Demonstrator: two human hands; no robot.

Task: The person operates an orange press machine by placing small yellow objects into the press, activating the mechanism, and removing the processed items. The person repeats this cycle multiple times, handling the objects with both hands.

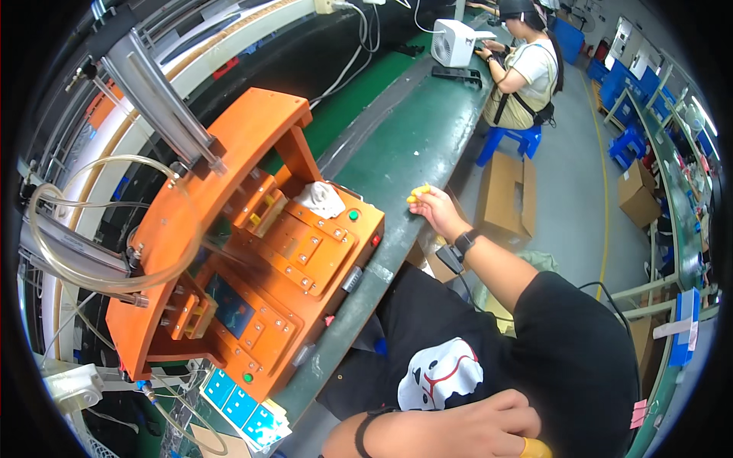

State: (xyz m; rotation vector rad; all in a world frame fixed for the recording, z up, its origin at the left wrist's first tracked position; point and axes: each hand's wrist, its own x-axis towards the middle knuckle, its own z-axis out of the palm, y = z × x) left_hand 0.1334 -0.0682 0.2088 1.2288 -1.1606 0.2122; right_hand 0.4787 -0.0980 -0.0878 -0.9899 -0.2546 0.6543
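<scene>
Head view, looking down over the person's lap and along a green worktop (pixel 412 130).

Right hand (pixel 437 209): raised beside the near edge of the worktop, just right of the orange press fixture (pixel 259 252); yellow fingertip covers (pixel 418 193) on thumb and forefinger, pinched together in a narrow grip; whether anything small lies between them cannot be told. Black wristband (pixel 465 243) on the wrist, dark cable (pixel 458 267) hanging below it.

Left hand (pixel 473 427): low in the picture, resting against the dark clothing at the lap, fingers loosely curled, nothing visibly held; yellow cover (pixel 534 449) on one fingertip, black band (pixel 365 431) on the wrist.

Orange press fixture: on the worktop, well left of the right hand; arched frame above, stepped orange plates below, crumpled white cloth (pixel 321 198) lying on the upper plate, green button (pixel 353 215) near the right corner, dark screen-like panel (pixel 229 305) seated in the lower nest. Clear tubing (pixel 84 275) looping at the left side. Blue-printed flat panels (pixel 244 408) stacked just in front of the fixture's lower corner.

Background: another person (pixel 523 69) seated on a blue stool (pixel 511 141) farther along the worktop, beside a white fan-like box (pixel 452 42); cardboard boxes (pixel 508 195) on the floor.
</scene>
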